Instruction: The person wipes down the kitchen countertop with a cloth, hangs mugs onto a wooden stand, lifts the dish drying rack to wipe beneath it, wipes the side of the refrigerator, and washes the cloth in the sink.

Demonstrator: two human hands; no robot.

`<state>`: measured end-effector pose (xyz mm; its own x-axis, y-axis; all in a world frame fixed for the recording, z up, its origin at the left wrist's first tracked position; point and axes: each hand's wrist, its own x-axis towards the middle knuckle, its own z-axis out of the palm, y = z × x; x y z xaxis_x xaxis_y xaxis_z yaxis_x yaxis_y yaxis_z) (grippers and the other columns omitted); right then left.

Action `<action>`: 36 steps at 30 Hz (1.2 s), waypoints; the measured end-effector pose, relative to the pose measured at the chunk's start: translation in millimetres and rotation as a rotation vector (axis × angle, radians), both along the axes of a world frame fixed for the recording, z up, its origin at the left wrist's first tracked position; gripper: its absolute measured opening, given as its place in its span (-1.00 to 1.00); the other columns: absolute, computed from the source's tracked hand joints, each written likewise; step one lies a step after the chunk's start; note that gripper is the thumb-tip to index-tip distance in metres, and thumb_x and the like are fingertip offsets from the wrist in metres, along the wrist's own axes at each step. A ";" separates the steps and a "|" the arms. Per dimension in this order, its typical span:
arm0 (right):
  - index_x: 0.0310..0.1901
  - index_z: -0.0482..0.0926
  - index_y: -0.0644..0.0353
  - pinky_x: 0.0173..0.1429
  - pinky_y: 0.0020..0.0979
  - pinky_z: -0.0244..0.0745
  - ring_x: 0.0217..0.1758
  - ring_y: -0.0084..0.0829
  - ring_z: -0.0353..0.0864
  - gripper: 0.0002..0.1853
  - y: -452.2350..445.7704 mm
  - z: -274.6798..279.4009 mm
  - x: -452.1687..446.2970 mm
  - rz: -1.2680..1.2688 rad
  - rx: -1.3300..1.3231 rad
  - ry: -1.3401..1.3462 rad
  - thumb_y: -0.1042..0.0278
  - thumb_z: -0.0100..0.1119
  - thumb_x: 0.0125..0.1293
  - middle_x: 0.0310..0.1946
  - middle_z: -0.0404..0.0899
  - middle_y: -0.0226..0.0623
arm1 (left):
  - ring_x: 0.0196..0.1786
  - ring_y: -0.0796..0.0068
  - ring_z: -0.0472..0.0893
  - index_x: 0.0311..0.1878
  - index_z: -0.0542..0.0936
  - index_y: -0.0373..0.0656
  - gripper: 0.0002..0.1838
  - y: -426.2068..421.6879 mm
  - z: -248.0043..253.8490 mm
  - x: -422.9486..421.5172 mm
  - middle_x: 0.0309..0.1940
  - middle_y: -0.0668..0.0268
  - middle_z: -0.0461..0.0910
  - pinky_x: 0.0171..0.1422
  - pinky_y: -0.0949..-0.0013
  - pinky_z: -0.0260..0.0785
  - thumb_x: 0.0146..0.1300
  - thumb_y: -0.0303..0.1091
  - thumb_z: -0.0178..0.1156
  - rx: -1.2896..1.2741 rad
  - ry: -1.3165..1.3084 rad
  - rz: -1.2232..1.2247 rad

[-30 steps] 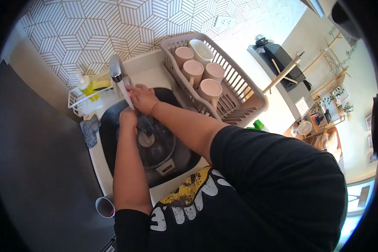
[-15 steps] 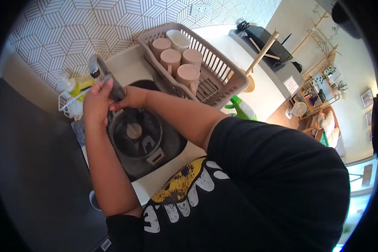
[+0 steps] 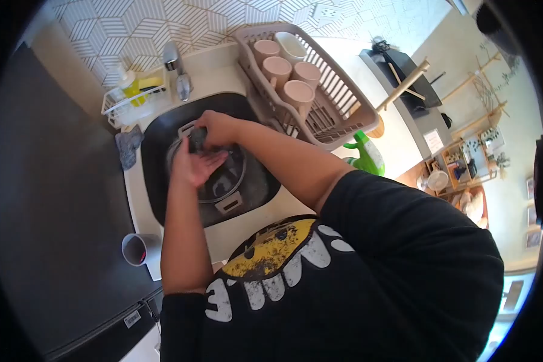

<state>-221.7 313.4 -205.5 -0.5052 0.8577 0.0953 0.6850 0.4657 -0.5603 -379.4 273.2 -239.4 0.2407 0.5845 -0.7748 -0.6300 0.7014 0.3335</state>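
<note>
A round dark pot (image 3: 228, 188) with a shiny rim and two pale rectangular handles sits in the black sink (image 3: 154, 181). Whether its glassy top is a lid or water I cannot tell. My left hand (image 3: 194, 166) hovers over the pot, palm turned up and fingers stretched out. Close above it, near the pot's far handle, my right hand (image 3: 220, 129) is closed around a small dark grey thing (image 3: 197, 140), its kind unclear. Behind the sink stands the chrome faucet (image 3: 183, 85).
A brown dish rack (image 3: 356, 120) with several pink mugs (image 3: 298, 93) stands right of the sink, a green spray bottle (image 3: 368, 155) beside it. Left are a white caddy (image 3: 117, 108), a grey cloth (image 3: 128, 148) and a grey cup (image 3: 136, 248) near the counter edge.
Both hands have come away from the faucet area down over the pot. My left hand has opened. The camera view has shifted, showing more of the sink and the cup.
</note>
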 end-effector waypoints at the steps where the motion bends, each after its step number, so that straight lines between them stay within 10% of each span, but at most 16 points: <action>1: -0.03 0.67 0.19 -0.01 -0.19 0.57 -0.08 -0.10 0.66 -0.43 -5.9 -9.8 -3.5 0.018 -0.003 0.000 0.36 0.45 -0.24 -0.19 0.65 -0.06 | 0.16 0.05 0.59 0.17 0.49 -0.19 -0.48 0.2 -4.8 5.7 0.14 0.08 0.56 0.27 -0.08 0.45 0.40 0.06 0.13 0.082 -0.100 0.024; 3: -0.07 0.62 0.25 0.24 -0.21 0.44 0.13 -0.05 0.53 -0.45 -13.7 -23.2 -5.5 0.265 0.101 0.125 0.41 0.44 -0.25 0.02 0.54 -0.04 | 0.15 0.05 0.60 0.13 0.52 -0.17 -0.49 8.3 -18.3 2.8 0.13 0.09 0.57 0.27 -0.09 0.46 0.37 0.06 0.17 0.170 -0.201 0.058; 11: -0.08 0.64 0.19 0.19 -0.29 0.40 0.14 -0.37 0.51 -0.58 -8.6 -0.1 0.4 0.475 -0.537 0.356 0.41 0.45 -0.06 -0.02 0.56 -0.30 | -0.22 0.25 0.66 -0.04 0.62 0.05 -0.65 21.4 -71.8 -20.6 -0.16 0.37 0.66 -0.02 0.01 0.52 0.31 0.07 0.23 0.158 -0.419 -0.072; 13: -0.09 0.66 0.12 0.07 -0.25 0.46 0.06 -0.41 0.56 -0.68 -6.9 -0.9 3.7 0.077 -0.939 0.959 0.22 0.45 0.14 -0.06 0.58 -0.32 | -0.26 0.32 0.62 -0.04 0.61 0.03 -0.64 -3.8 -22.7 -20.6 -0.22 0.40 0.62 0.04 -0.02 0.49 0.30 0.08 0.22 0.225 -0.453 -0.198; 18: 0.08 0.58 0.10 -0.11 -0.21 0.56 -0.09 -0.32 0.64 -0.58 1.9 -36.8 -7.0 -0.202 -1.332 0.913 -0.03 0.22 0.38 -0.14 0.63 -0.26 | -0.30 0.40 0.57 -0.05 0.59 -0.02 -0.60 -14.5 -14.7 -5.7 -0.28 0.41 0.60 0.17 -0.13 0.40 0.25 0.08 0.29 0.305 -0.505 -0.350; 22: 0.01 0.59 0.21 0.08 -0.19 0.61 0.05 -0.17 0.65 -0.71 6.6 -32.1 -6.3 0.142 -1.543 0.983 0.20 0.20 0.39 -0.12 0.63 -0.12 | -0.32 0.49 0.53 -0.06 0.58 -0.04 -0.68 -13.9 -16.3 5.7 -0.24 0.36 0.58 -0.06 0.26 0.51 0.26 -0.07 0.33 0.401 -0.440 -0.445; 26: -0.01 0.56 0.28 0.21 -0.20 0.58 0.15 -0.12 0.63 -0.72 33.4 -24.9 -11.8 0.430 -1.259 0.988 0.61 0.19 0.22 0.00 0.59 -0.06 | -0.40 0.65 0.48 -0.09 0.50 -0.06 -0.77 -11.0 -31.6 7.6 -0.27 0.33 0.53 -0.40 0.73 0.35 0.26 -0.34 0.33 0.395 -0.649 -0.362; 30: 0.05 0.54 0.28 0.04 -0.32 0.59 -0.06 -0.29 0.64 -0.61 35.6 -0.9 -14.0 0.319 -1.159 1.033 0.73 0.12 0.16 -0.12 0.62 -0.13 | -0.47 0.73 0.40 -0.12 0.49 -0.03 -0.78 3.9 -35.7 5.8 -0.37 0.44 0.47 -0.48 0.69 0.25 0.26 -0.35 0.35 0.371 -0.763 -0.427; 36: 0.11 0.57 0.07 -0.16 -0.42 0.48 -0.34 -0.44 0.54 -0.56 30.6 0.8 -27.7 0.044 -0.764 0.599 0.69 0.07 0.21 -0.24 0.63 -0.28 | -0.57 0.78 0.21 -0.25 0.50 0.04 -0.84 16.5 -20.9 17.5 -0.53 0.58 0.33 -0.53 0.69 -0.01 0.29 -0.33 0.34 0.423 -0.224 -0.595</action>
